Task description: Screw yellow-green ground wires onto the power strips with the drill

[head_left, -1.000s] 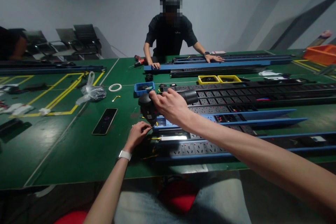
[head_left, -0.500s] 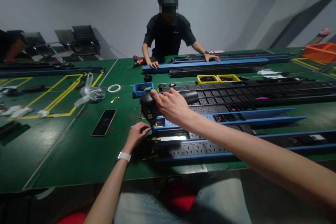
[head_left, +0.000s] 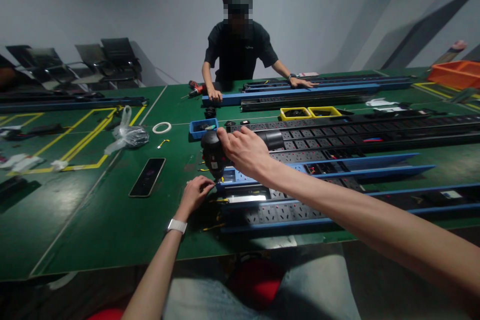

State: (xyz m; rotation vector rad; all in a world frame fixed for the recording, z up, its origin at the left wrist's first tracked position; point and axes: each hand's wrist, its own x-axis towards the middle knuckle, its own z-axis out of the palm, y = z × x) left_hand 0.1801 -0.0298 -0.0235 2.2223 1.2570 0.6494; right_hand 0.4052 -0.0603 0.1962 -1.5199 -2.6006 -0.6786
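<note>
Green table (head_left: 90, 230), with a co-worker (head_left: 242, 52) at 12 o'clock. Right hand (head_left: 245, 149): fingers clamped on a black drill (head_left: 213, 149), which points down at the 9 o'clock end of a blue rail (head_left: 393, 172). Left hand (head_left: 194, 194), at the drill's 7 o'clock: thumb and forefinger close together; any grip cannot be told. Work at this end appears under way, unfinished; the nearest socket strip (head_left: 292, 211), a yellow wire (head_left: 213, 228) jutting at 6 o'clock, also looks incomplete.

Matt plastic power tool (head_left: 212, 154), smooth metal-looking channel (head_left: 369, 163), glossy phone (head_left: 147, 177).
</note>
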